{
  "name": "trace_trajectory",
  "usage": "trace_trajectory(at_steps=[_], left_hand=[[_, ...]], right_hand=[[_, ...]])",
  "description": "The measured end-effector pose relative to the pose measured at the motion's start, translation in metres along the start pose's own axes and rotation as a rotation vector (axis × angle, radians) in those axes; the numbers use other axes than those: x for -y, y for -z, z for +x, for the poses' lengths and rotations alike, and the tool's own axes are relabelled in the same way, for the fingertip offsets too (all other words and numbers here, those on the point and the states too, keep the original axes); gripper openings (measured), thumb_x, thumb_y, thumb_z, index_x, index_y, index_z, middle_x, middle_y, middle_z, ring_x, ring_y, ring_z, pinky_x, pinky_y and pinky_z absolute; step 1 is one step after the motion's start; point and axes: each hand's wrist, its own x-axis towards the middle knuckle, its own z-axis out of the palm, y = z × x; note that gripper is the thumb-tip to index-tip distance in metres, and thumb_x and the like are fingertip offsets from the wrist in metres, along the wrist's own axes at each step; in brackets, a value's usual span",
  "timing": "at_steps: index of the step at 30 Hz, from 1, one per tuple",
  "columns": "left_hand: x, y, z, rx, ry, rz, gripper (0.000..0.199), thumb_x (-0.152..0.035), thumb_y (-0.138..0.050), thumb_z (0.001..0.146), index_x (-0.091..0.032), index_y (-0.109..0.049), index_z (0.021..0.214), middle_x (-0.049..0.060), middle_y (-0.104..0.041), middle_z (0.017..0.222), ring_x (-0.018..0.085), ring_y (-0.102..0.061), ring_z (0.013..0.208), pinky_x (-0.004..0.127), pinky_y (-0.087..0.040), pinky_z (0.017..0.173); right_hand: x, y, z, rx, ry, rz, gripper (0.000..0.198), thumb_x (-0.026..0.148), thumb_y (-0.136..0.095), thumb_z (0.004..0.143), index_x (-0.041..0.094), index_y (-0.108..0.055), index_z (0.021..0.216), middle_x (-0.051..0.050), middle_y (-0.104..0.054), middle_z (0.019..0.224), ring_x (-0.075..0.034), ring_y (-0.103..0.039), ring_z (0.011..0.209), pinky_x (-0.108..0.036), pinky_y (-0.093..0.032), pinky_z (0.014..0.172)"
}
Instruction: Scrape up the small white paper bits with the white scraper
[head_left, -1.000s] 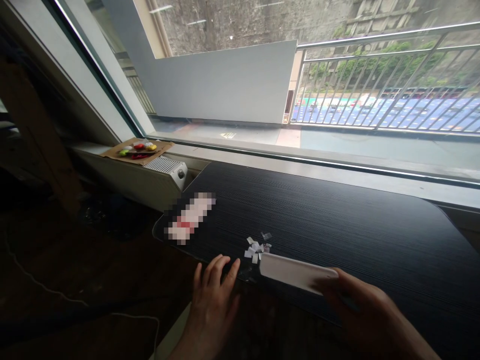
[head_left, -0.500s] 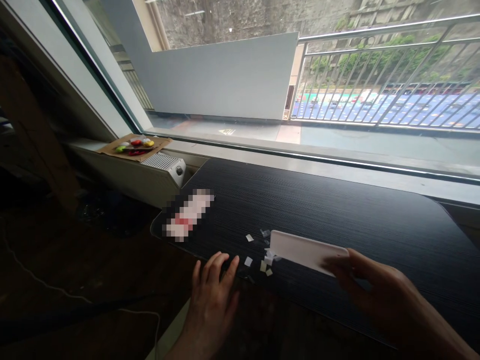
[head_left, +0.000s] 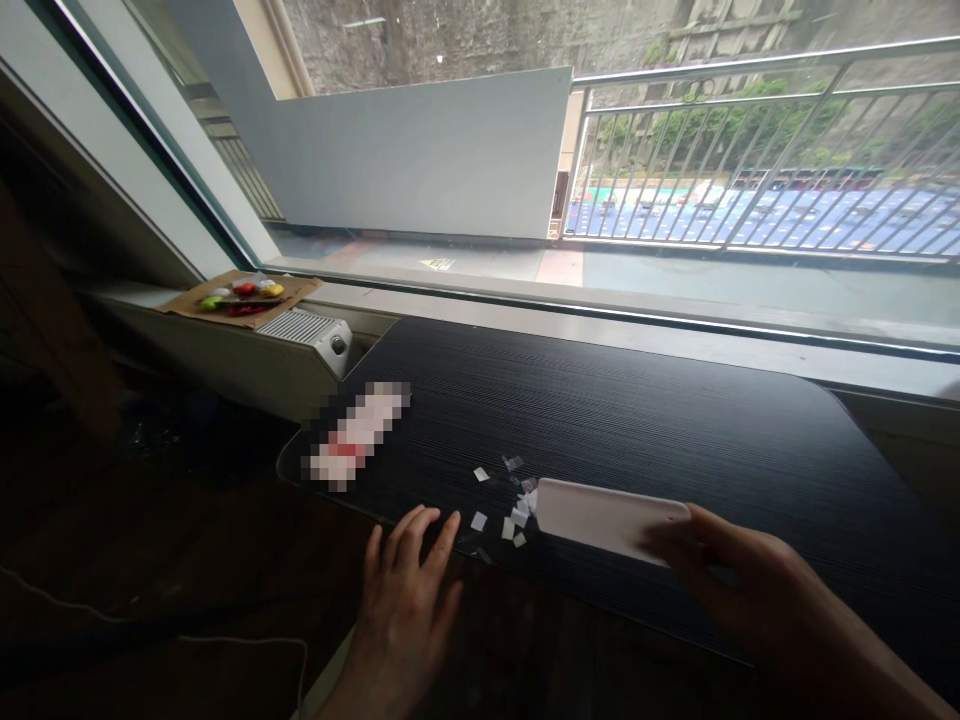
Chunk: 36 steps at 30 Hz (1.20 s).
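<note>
My right hand [head_left: 739, 560] grips the right end of a pale pink, flat, oblong piece [head_left: 600, 510]. Its kind is not clear. The piece stretches left over the dark table [head_left: 600, 400], and its left end is right beside a loose cluster of small white scraps [head_left: 519, 516]. More bits lie around them, among them a square white scrap [head_left: 478, 521], a cream scrap [head_left: 481, 474] and clear slivers [head_left: 512, 463]. My left hand [head_left: 409, 590] holds nothing; its fingers are spread at the table's near edge, left of the scraps.
A blurred-out pink and red item [head_left: 356, 440] lies at the table's left end. On the ledge beyond sit cardboard [head_left: 180, 298] with colourful small items and a white grilled box [head_left: 315, 335]. A window runs along the far side. A pale cable [head_left: 247, 640] trails at lower left.
The whole view has shifted slightly, so things appear further left. Against the table, the pink piece has moved a little right and toward me. My left hand stays near the table edge, fingers still spread.
</note>
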Motion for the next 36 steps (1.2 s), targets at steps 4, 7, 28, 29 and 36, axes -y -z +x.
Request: trace_trajectory(at_steps=[4, 7, 28, 29, 36], left_hand=[[0.001, -0.001, -0.001, -0.003, -0.002, 0.014, 0.056, -0.017, -0.045, 0.089, -0.023, -0.036, 0.144, 0.014, -0.051, 0.133, 0.029, -0.048, 0.126, 0.059, -0.039, 0.101], [0.002, -0.001, -0.001, 0.004, 0.001, 0.012, 0.056, -0.018, -0.045, 0.089, -0.024, -0.036, 0.144, 0.014, -0.051, 0.134, 0.029, -0.048, 0.126, 0.059, -0.039, 0.101], [-0.002, 0.004, 0.003, 0.0, -0.005, -0.008, 0.054, -0.019, -0.044, 0.09, -0.021, -0.036, 0.143, 0.015, -0.051, 0.132, 0.03, -0.049, 0.125, 0.062, -0.043, 0.097], [-0.002, 0.004, 0.003, -0.006, -0.003, -0.011, 0.053, -0.019, -0.044, 0.09, -0.02, -0.036, 0.143, 0.015, -0.052, 0.132, 0.031, -0.049, 0.124, 0.062, -0.043, 0.097], [0.001, 0.001, 0.002, -0.001, 0.009, -0.01, 0.055, -0.02, -0.045, 0.09, -0.024, -0.035, 0.144, 0.014, -0.051, 0.134, 0.029, -0.048, 0.126, 0.06, -0.04, 0.101]], right_hand=[[0.007, -0.002, 0.003, 0.023, -0.022, 0.027, 0.018, 0.031, -0.052, 0.091, 0.023, -0.068, 0.09, -0.002, -0.076, 0.082, -0.019, -0.071, 0.07, -0.025, -0.052, 0.059], [0.01, -0.004, 0.005, 0.106, -0.005, 0.053, 0.021, 0.03, -0.049, 0.091, 0.022, -0.067, 0.086, -0.003, -0.075, 0.077, -0.019, -0.069, 0.067, -0.026, -0.052, 0.061], [0.008, -0.007, -0.007, 0.119, -0.174, 0.288, 0.019, 0.033, -0.058, 0.083, 0.021, -0.071, 0.077, -0.001, -0.073, 0.068, -0.019, -0.068, 0.061, -0.025, -0.052, 0.057], [0.009, -0.01, -0.006, 0.112, -0.17, 0.295, 0.02, 0.034, -0.058, 0.083, 0.02, -0.071, 0.077, -0.001, -0.073, 0.067, -0.018, -0.067, 0.06, -0.024, -0.052, 0.057], [0.014, -0.021, 0.009, 0.142, -0.176, 0.333, 0.021, 0.035, -0.058, 0.084, 0.019, -0.072, 0.081, -0.002, -0.076, 0.074, -0.018, -0.069, 0.067, -0.024, -0.053, 0.06]])
